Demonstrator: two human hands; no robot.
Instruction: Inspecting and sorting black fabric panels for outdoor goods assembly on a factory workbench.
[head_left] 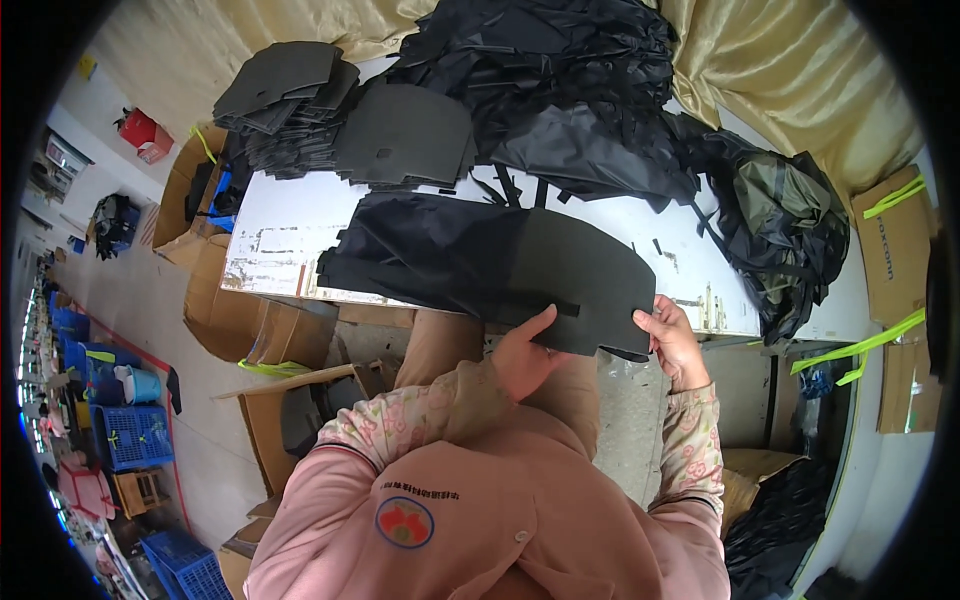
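A dark grey foam-like panel (592,272) with rounded far corners lies over the table's near edge, level with my lap. Black fabric (420,245) runs on from its left side across the tabletop; whether the panel sits inside the fabric or against it, I cannot tell. My left hand (525,355) grips the near edge, thumb on top beside a small dark slot and fingers underneath. At the panel's right end, my right hand (675,338) pinches the edge between thumb and fingers. Some layered edges show below the near right corner.
Stacked grey panels (405,135) stand at the back left of the white table (270,235). Behind is a heap of black fabric (590,140), with a black and olive bundle (785,210) at the right. Cardboard boxes (225,300) flank the left side; gold curtains (800,75) hang behind.
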